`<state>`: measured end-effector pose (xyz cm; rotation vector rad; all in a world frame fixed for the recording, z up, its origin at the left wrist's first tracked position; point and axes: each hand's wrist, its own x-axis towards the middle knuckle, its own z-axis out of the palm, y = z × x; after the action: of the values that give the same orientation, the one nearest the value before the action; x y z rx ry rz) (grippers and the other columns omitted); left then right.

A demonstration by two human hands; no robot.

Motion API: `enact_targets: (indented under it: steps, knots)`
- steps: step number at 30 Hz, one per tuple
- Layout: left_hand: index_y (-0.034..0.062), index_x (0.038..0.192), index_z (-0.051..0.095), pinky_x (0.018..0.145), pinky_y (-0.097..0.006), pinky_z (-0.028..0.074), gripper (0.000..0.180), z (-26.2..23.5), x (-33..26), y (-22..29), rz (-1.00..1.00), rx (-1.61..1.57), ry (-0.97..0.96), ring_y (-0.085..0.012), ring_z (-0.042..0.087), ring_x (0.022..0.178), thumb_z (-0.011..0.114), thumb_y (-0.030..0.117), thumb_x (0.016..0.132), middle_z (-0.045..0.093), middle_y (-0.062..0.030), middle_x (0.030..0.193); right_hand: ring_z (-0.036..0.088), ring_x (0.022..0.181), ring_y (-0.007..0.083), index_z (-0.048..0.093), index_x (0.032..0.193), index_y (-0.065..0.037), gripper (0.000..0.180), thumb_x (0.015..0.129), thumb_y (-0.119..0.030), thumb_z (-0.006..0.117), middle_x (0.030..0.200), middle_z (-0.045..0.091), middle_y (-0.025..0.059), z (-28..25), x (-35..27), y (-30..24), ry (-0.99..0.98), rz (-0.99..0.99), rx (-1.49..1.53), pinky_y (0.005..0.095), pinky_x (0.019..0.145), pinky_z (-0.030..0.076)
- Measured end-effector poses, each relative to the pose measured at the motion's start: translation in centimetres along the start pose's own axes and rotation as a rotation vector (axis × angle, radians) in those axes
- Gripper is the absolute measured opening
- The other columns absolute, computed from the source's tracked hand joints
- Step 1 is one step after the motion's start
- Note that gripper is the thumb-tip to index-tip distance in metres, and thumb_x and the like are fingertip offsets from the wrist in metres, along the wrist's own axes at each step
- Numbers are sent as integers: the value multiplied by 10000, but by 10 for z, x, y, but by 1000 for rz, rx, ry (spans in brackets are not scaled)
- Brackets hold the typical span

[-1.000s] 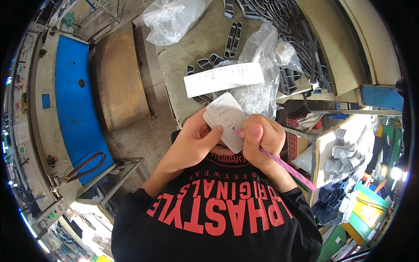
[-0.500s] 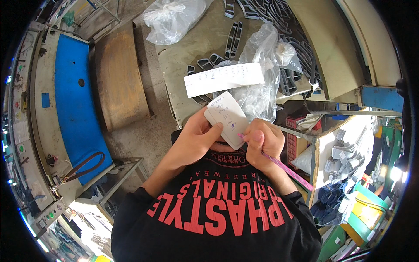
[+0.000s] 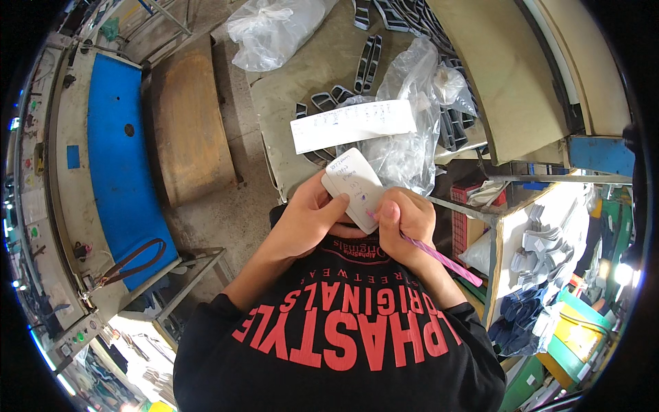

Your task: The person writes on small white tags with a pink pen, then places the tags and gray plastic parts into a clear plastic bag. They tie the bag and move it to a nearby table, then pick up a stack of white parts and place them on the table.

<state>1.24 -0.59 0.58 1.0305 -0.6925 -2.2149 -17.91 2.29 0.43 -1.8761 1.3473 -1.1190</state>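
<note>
My left hand (image 3: 302,218) is closed on the lower left side of a small white pad (image 3: 351,177) with rounded corners and handwriting on it, its thumb lying on the face. In my right hand (image 3: 406,223) is a pink-and-purple pen (image 3: 445,262), its tip at the pad's lower right part and its back end sticking out toward the lower right. Just beyond the pad, a long white paper sheet (image 3: 353,126) with writing lies on the table (image 3: 283,89), partly over a clear plastic bag (image 3: 405,161). Dark grey slotted pieces (image 3: 368,63) lie behind the sheet.
Another clear plastic bag (image 3: 274,34) sits at the table's far left corner. On the left are a curved brown board (image 3: 189,123) and a bench with a blue panel (image 3: 120,137). A red crate (image 3: 461,230) and stacked pale pieces (image 3: 539,240) stand to the right.
My right hand has shifted slightly left along the pad with the pen, whose back end has moved left and up. The pad has shifted slightly; my left hand still holds it.
</note>
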Motion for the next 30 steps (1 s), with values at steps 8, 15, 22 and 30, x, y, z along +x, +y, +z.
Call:
enact_targets:
  steps: [8, 15, 22, 30]
  knots:
    - [-14, 1404, 405, 877, -485, 636, 355, 4, -4, 5, 15, -17, -4, -357, 686, 1095, 449, 65, 1060, 602, -202, 1275, 550, 547, 342, 534, 754, -19, 287, 1006, -154, 560, 643, 527, 142, -1, -1, -2, 66, 64, 73, 396, 523, 438]
    - [-18, 1415, 394, 876, -488, 636, 369, 5, -6, 7, 26, -27, 0, -364, 683, 1100, 453, 63, 1060, 601, -207, 1277, 552, 545, 335, 521, 748, -22, 301, 1018, -154, 539, 646, 529, 132, -1, 1, -4, 76, 26, 12, 395, 520, 436]
    - [-16, 1435, 379, 875, -507, 633, 389, 5, -7, 7, 21, -29, 2, -375, 679, 1108, 449, 53, 1058, 603, -209, 1276, 561, 531, 184, 539, 725, -30, 489, 1092, -329, 417, 646, 585, 73, 1, 1, -5, 142, 47, -14, 306, 511, 426]
    - [-28, 1409, 420, 875, -509, 631, 365, 5, -2, 7, 25, -29, 19, -355, 678, 1112, 439, 120, 1076, 605, -219, 1287, 456, 511, 104, 499, 760, -29, 455, 1110, -287, 364, 677, 606, 95, 1, -2, -5, 226, 105, 233, 259, 471, 346]
